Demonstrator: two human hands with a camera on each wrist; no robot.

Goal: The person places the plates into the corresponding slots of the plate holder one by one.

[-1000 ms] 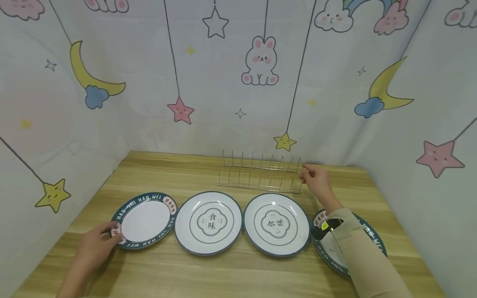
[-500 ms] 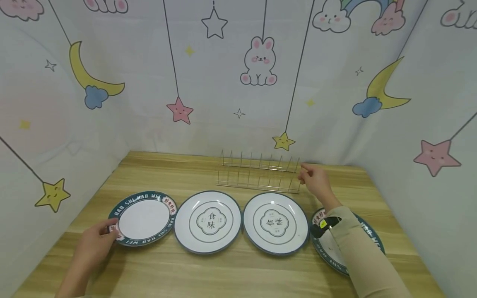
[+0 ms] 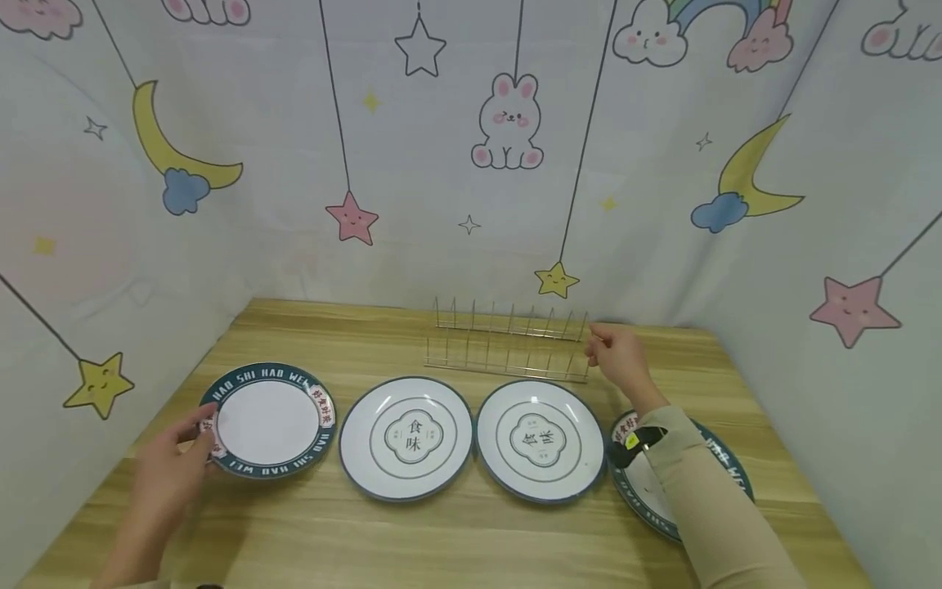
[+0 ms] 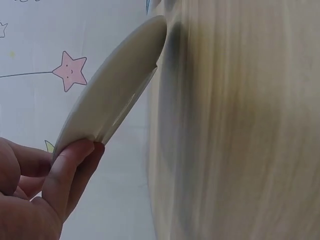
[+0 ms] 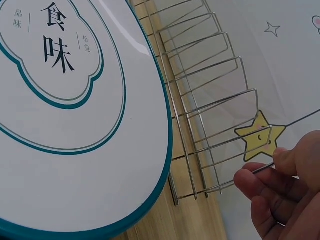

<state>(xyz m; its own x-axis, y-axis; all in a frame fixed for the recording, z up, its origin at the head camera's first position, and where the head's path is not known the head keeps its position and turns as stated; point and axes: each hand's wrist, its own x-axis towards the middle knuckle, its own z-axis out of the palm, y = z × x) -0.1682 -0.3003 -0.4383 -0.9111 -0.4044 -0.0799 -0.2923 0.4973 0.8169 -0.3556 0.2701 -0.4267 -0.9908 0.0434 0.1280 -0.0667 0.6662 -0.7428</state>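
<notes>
Four plates lie in a row on the wooden table (image 3: 383, 540). My left hand (image 3: 172, 458) pinches the rim of the leftmost plate (image 3: 268, 421), a white one with a dark lettered border, and has it tilted up off the table. In the left wrist view the plate's white underside (image 4: 112, 87) rises from my fingers (image 4: 70, 167). My right hand (image 3: 614, 360) pinches the end wire of the metal plate rack (image 3: 508, 348) at the back. The right wrist view shows the rack (image 5: 210, 100) with my fingers (image 5: 262, 182) on its nearest wire.
Two white plates with printed characters (image 3: 406, 438) (image 3: 542, 442) lie in the middle. A fourth dark-bordered plate (image 3: 724, 474) sits partly under my right forearm. Cloth walls with stars and moons (image 3: 471, 164) close in the table on three sides.
My left hand has lifted the leftmost plate's near edge and drawn it slightly left. My right hand has stayed on the rack's end.
</notes>
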